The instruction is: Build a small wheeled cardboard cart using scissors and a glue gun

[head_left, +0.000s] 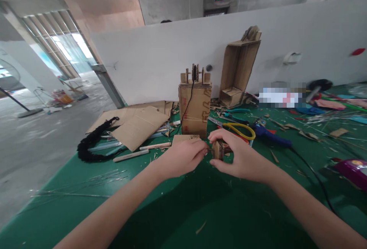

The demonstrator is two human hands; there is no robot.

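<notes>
My two hands meet above the green table point(86, 203) around a small cardboard wheel piece point(218, 150). My right hand point(243, 157) pinches it between thumb and fingers. My left hand point(183, 157) closes its fingertips on the piece's left side, where a thin stick seems to poke out. Just behind the hands stands a cardboard box tower point(195, 107) with small wheels and a black cord on top. A loose cardboard scrap point(185, 138) lies in front of it.
Flat cardboard sheets point(137, 123), a black braided cord point(91, 146) and wooden sticks point(130, 155) lie at left. Yellow-handled pliers point(239, 128), a blue tool with cable point(271, 136), a tall open cardboard box point(239, 69), and scattered scraps sit at right. A white wall borders the table.
</notes>
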